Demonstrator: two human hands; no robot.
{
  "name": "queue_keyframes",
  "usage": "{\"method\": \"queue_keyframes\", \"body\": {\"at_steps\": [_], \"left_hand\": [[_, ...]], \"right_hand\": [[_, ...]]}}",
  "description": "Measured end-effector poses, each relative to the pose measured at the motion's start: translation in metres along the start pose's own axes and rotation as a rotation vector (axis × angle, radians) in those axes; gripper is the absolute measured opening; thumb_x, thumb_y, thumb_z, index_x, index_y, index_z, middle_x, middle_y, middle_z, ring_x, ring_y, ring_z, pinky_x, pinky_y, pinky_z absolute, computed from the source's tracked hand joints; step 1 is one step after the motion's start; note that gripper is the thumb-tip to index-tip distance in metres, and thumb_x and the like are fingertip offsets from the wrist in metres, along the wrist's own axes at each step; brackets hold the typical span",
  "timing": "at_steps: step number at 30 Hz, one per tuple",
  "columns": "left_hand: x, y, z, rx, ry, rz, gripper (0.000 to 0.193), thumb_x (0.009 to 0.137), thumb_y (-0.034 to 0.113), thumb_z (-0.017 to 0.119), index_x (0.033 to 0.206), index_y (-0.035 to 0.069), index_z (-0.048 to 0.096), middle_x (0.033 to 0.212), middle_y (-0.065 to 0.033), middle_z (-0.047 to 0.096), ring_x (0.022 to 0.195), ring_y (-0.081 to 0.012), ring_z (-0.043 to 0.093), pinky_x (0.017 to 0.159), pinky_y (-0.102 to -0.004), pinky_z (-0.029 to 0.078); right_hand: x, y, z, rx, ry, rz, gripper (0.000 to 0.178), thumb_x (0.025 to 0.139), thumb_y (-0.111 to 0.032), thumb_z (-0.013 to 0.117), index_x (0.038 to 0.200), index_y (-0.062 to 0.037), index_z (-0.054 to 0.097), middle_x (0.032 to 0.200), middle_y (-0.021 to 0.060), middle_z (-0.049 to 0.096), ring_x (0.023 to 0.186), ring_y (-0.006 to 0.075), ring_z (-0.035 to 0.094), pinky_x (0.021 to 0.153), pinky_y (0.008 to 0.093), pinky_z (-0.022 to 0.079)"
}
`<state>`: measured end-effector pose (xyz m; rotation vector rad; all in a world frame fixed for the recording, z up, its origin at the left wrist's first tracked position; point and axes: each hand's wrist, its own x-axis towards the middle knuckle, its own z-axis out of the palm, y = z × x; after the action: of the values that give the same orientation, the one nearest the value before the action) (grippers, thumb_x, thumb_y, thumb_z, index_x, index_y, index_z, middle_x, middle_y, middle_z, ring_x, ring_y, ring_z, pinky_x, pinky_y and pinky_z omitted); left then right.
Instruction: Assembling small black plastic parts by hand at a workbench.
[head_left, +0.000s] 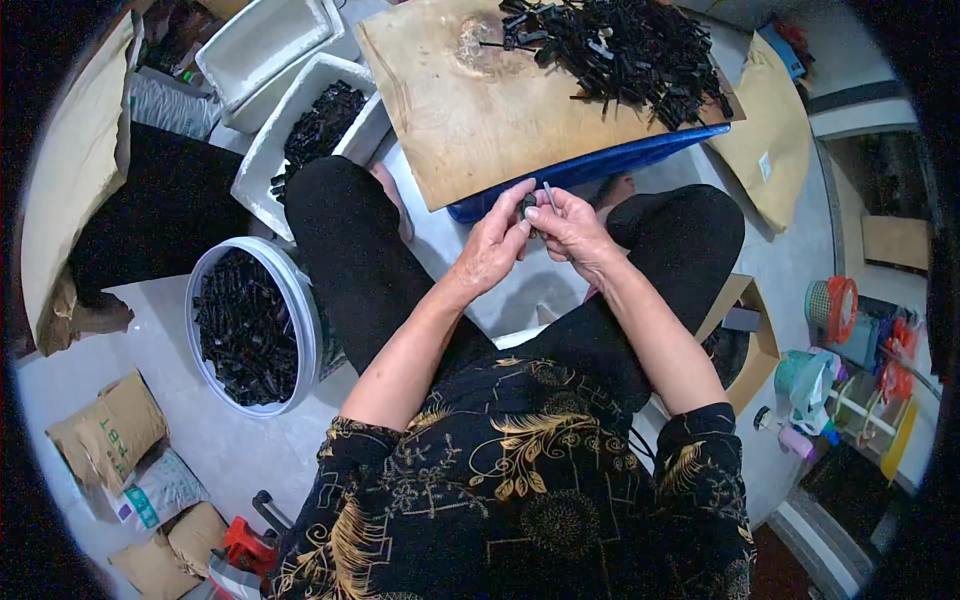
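Small black part (528, 203) is up between the two hands, in the air just off the near edge of the wooden board (430, 120), between the knees. Mostly covered by fingers, so exact shape can't be read.

Left hand (488, 245): pinched on the part, thumb and index forward, back of hand up. Right hand (575, 232): fingers curled in, thumb pointing left toward the part; thin grey rod (549, 194) sticks up out of its grip, tilted a bit to the left. Hands are together, fingertips meeting or nearly so; can't tell which fingers actually touch. Forearms come in from the near side, elbows out, converging in a V; both wrists sit low, between the thighs.

Board lies on a blue bin (590, 172). Far right of board: heap of black parts (635, 60). Left of the board, foam box (256, 203) with more black pieces inside. Nearer on the left, white bucket (305, 335) filled with similar ones. Right of the right thigh, open cardboard box (762, 345); farther right, brown paper sack (772, 150) beside the board.
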<state>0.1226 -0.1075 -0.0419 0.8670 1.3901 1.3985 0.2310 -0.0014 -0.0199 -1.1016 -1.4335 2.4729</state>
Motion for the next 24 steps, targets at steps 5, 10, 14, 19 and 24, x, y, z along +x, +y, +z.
{"method": "queue_keyframes", "body": {"at_steps": [5,10,14,19,24], "left_hand": [[0.002,0.001,0.003,-0.079,0.088,-0.039,0.036,0.087,0.007,0.042,0.124,0.007,0.041,0.073,-0.0010,0.049,0.059,-0.0073,0.045,0.053,-0.0215,0.040],[0.006,-0.009,0.000,-0.060,0.187,-0.038,0.033,0.087,0.007,0.043,0.120,0.005,0.045,0.074,-0.0016,0.051,0.057,-0.0075,0.046,0.052,-0.0216,0.041],[0.009,-0.016,0.001,0.002,0.266,-0.022,0.032,0.087,0.007,0.044,0.118,0.004,0.047,0.073,-0.0027,0.054,0.056,-0.0080,0.048,0.051,-0.0223,0.042],[0.012,-0.019,0.002,0.035,0.302,-0.016,0.032,0.086,0.007,0.045,0.118,0.004,0.048,0.072,-0.0027,0.054,0.058,-0.0085,0.049,0.053,-0.0233,0.042],[0.014,-0.016,0.004,0.127,0.343,0.043,0.030,0.086,0.006,0.047,0.116,0.003,0.050,0.072,-0.0027,0.053,0.065,-0.0081,0.049,0.058,-0.0233,0.043]], "right_hand": [[0.006,0.006,0.002,0.013,0.021,-0.020,0.015,0.088,-0.026,0.052,0.091,-0.0122,0.047,0.061,-0.0055,0.041,0.040,0.0011,0.027,0.035,0.0168,0.020],[0.006,0.011,0.008,-0.101,0.098,-0.133,0.033,0.093,-0.034,0.040,0.113,-0.0072,0.046,0.060,-0.0034,0.041,0.041,0.0027,0.029,0.035,0.0179,0.022],[0.010,0.017,0.011,-0.163,0.110,-0.153,0.037,0.093,-0.032,0.039,0.119,-0.0065,0.042,0.059,-0.0035,0.041,0.042,0.0030,0.031,0.036,0.0179,0.024],[0.013,0.018,0.014,-0.228,0.121,-0.135,0.038,0.094,-0.029,0.039,0.124,-0.0069,0.038,0.058,-0.0039,0.040,0.044,0.0034,0.033,0.037,0.0175,0.026],[0.018,0.018,0.016,-0.216,0.152,-0.123,0.035,0.092,-0.025,0.042,0.120,-0.0033,0.040,0.063,-0.0014,0.045,0.049,0.0055,0.039,0.042,0.0212,0.032]]}}
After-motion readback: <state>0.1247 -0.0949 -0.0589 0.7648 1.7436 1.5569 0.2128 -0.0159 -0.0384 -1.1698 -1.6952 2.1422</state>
